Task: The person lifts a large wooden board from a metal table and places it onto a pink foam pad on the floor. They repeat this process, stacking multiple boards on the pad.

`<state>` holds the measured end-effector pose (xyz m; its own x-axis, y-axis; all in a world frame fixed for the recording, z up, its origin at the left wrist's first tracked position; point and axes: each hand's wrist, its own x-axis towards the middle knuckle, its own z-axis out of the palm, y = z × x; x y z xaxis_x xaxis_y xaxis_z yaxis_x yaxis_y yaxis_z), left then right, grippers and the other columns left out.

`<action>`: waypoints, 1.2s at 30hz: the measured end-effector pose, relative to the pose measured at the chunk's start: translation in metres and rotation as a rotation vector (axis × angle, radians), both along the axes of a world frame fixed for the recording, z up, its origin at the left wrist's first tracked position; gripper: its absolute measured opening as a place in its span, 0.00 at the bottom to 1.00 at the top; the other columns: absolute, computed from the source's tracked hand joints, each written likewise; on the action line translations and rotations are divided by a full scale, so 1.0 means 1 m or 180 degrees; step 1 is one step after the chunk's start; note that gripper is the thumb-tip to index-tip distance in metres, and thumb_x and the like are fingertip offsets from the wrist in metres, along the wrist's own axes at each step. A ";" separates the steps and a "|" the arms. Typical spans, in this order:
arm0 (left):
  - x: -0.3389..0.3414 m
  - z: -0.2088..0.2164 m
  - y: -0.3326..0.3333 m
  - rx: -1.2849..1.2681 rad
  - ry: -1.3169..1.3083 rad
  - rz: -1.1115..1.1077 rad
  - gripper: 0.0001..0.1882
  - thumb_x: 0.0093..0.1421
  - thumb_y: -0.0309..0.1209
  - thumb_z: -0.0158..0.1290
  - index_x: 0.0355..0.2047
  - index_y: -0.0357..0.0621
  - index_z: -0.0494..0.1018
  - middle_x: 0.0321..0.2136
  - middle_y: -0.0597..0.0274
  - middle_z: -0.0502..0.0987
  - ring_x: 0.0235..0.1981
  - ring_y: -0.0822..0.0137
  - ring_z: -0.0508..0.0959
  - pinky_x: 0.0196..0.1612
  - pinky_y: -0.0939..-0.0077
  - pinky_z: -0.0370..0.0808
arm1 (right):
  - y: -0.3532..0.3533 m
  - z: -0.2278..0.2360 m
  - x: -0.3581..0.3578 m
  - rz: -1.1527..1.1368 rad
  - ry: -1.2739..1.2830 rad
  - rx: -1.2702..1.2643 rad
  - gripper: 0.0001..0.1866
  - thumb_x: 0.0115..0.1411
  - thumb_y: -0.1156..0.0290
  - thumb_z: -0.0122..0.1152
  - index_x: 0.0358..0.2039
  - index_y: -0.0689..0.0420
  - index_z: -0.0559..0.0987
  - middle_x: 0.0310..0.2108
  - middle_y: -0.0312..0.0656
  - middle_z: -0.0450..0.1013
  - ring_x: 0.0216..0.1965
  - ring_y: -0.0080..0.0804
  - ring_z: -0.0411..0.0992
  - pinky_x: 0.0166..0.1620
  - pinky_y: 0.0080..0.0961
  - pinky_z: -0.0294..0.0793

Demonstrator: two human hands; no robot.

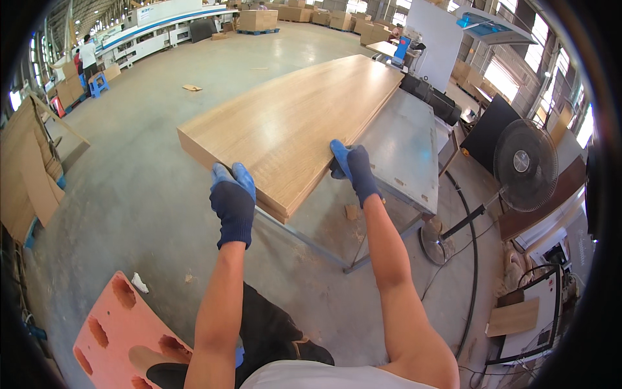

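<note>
A thick stack of long, light wood-grain boards [291, 110] lies across a metal frame and stretches away from me. My left hand [232, 198], in a blue and navy work glove, is closed on the stack's near end, left of the near corner. In a matching glove, my right hand [354, 170] grips the right long edge a little farther along. Its thumb side rests at the top edge, and its other fingers are partly hidden against the side. How many boards each hand holds cannot be made out.
A grey metal table [405, 152] adjoins the stack's right side. Farther right stands a pedestal fan [521, 162], with a black cable [475, 272] on the floor. An orange-pink panel with holes [110, 324] is at lower left. Cardboard sheets [32, 162] lean at far left.
</note>
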<state>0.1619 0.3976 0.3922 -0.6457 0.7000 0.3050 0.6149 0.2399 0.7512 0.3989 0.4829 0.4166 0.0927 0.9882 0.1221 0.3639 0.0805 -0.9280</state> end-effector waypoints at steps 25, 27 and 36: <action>-0.116 -0.405 -0.326 -0.1095 -0.2793 0.0245 0.13 0.56 0.41 0.49 0.22 0.46 0.73 0.16 0.64 0.71 0.14 0.72 0.69 0.17 0.76 0.63 | -0.047 -0.004 -0.035 0.0241 -0.0523 -0.0582 0.28 0.59 0.45 0.46 0.32 0.63 0.74 0.26 0.46 0.72 0.27 0.32 0.73 0.28 0.28 0.73; -0.111 -0.407 -0.341 -0.1810 -0.3341 0.0557 0.13 0.56 0.41 0.49 0.25 0.46 0.74 0.18 0.66 0.73 0.16 0.72 0.70 0.19 0.76 0.64 | -0.075 -0.011 -0.053 0.0310 -0.0181 -0.0665 0.33 0.58 0.44 0.46 0.48 0.63 0.69 0.44 0.49 0.70 0.41 0.40 0.72 0.33 0.34 0.74; -0.105 -0.411 -0.308 -0.1200 -0.2668 -0.0374 0.11 0.56 0.38 0.50 0.32 0.45 0.76 0.21 0.66 0.75 0.18 0.72 0.72 0.19 0.77 0.64 | -0.093 -0.041 -0.091 -0.0166 0.1721 0.0057 0.26 0.60 0.52 0.47 0.53 0.57 0.64 0.44 0.42 0.67 0.43 0.30 0.69 0.37 0.28 0.74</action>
<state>0.0567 0.0896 -0.0187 -0.4709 0.7331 -0.4908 -0.0583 0.5293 0.8464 0.3078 0.3896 0.3760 0.1959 0.9788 0.0603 -0.1610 0.0927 -0.9826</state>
